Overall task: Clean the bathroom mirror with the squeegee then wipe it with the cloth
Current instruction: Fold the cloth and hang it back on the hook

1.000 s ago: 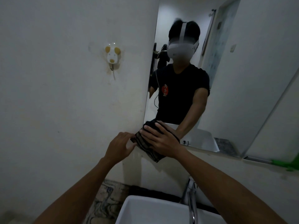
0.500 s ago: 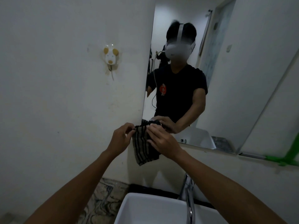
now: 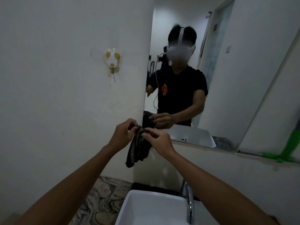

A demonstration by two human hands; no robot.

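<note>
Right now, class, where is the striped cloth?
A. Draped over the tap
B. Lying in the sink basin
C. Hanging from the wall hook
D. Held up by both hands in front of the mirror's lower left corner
D: the left hand and right hand both pinch the top of the cloth, which hangs freely above the sink, near the mirror.

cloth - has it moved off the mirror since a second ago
Yes. The cloth was pressed on the mirror's lower left corner; now it hangs below that corner, pinched at its top by the left hand and right hand.
</note>
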